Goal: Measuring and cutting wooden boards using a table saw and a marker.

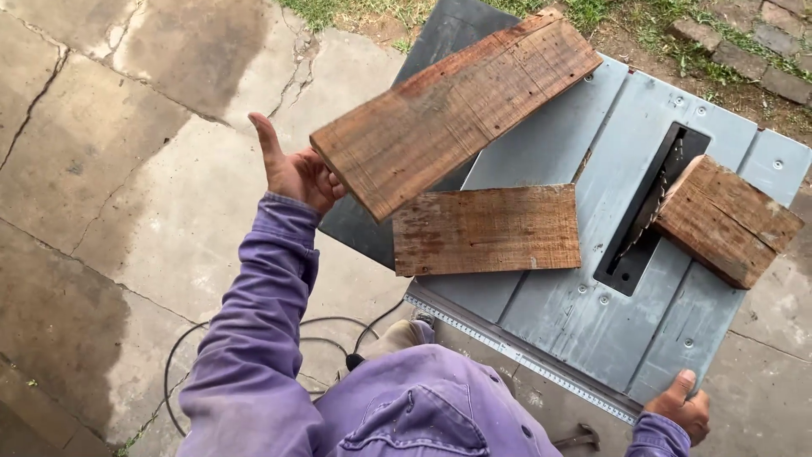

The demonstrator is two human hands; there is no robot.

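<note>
Left hand [296,173] clamps a long plank [457,106] raised at 12 o'clock; two cut boards [486,228] rest on the saw bench [584,313], whose 5 o'clock edge the right hand [681,406] grips.

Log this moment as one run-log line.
left hand: lifts long plank | right hand: on table saw edge | short board, block: beside blade

Soft overcast daylight, even and bright, faint shadows, no glare, sharp focus, slight wide-angle bending at edges
</note>
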